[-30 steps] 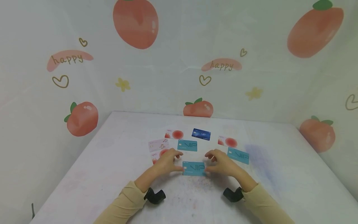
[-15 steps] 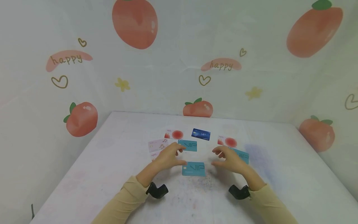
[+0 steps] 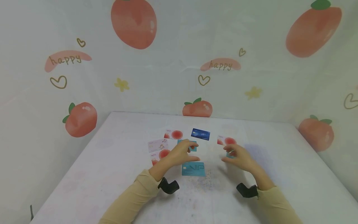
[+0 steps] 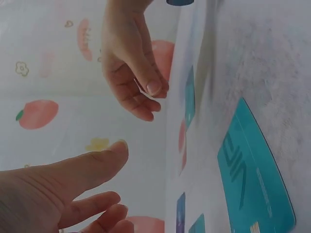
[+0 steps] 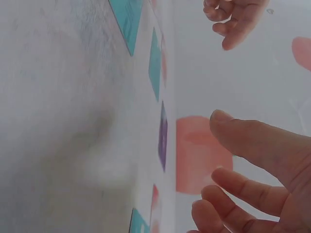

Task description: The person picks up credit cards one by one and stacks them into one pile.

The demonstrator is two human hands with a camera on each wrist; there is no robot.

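Observation:
My left hand (image 3: 179, 154) hovers over the table, fingers loosely bent and thumb apart, holding nothing. Just nearer than it lies a teal VIP card (image 3: 193, 170), flat and fully in sight below the thumb. A second teal card (image 3: 194, 149) is partly covered by the left fingers in the head view. To the right, my right hand (image 3: 240, 158) is raised in a similar pose with nothing in its grasp; it hides most of a third teal card (image 3: 230, 155). In the left wrist view, a clear gap separates the left thumb from the near teal card (image 4: 252, 174).
Farther back lie a dark blue VIP card (image 3: 200, 134) and a card with a red circle (image 3: 173, 134). Another red-circle card (image 3: 223, 140) is at right. A pale pink card (image 3: 156, 145) and a further red-circle card (image 3: 156, 157) lie left on the white table (image 3: 98, 174).
Both hands have let go of the near teal card's ends, risen and shifted right. The right hand now covers most of the right teal card. The cards stay in place.

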